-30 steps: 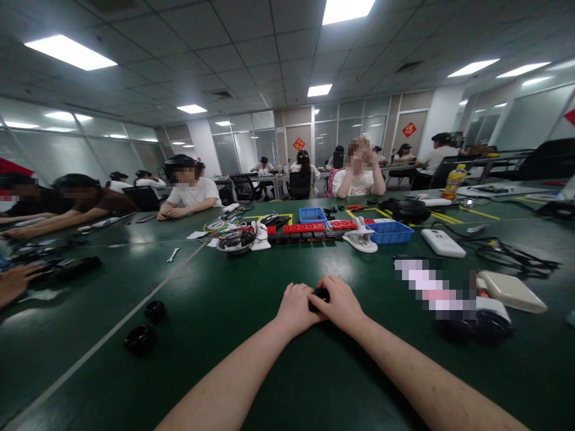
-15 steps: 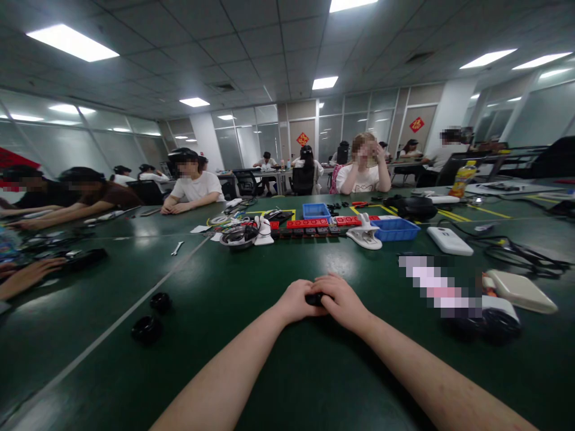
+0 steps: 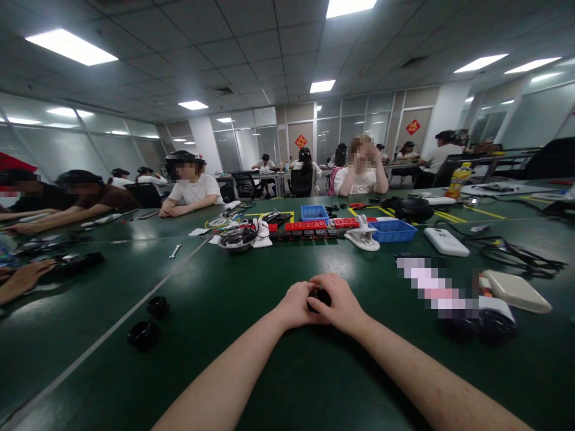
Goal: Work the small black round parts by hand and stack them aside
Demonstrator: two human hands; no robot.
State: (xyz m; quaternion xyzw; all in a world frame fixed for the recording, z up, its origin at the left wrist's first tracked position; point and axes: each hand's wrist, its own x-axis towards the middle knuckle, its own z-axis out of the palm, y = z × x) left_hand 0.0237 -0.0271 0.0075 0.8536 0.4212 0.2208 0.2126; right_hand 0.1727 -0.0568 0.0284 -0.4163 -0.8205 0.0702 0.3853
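In the head view my left hand (image 3: 296,306) and my right hand (image 3: 342,304) meet low over the middle of the green table (image 3: 251,281). Between them they grip a small black round object (image 3: 320,297), mostly covered by fingers and thumbs, so its kind cannot be made out. Both hands are closed around it, left from one side and right from the other. Off to the left, apart from my hands, stand two small glossy black ring-shaped pieces, one (image 3: 158,306) behind the other (image 3: 141,335).
Beyond my hands lie a red power strip (image 3: 305,225), a white clamp (image 3: 363,238), a blue bin (image 3: 393,230) and a bowl of cables (image 3: 237,238). A wrench (image 3: 175,251) is at left. White devices (image 3: 446,242) and black cables sit at right. A co-worker's hand (image 3: 29,278) works at far left.
The black object shows more between my hands now, as my right hand's fingers and thumb have parted a little around it. The view has shifted slightly.
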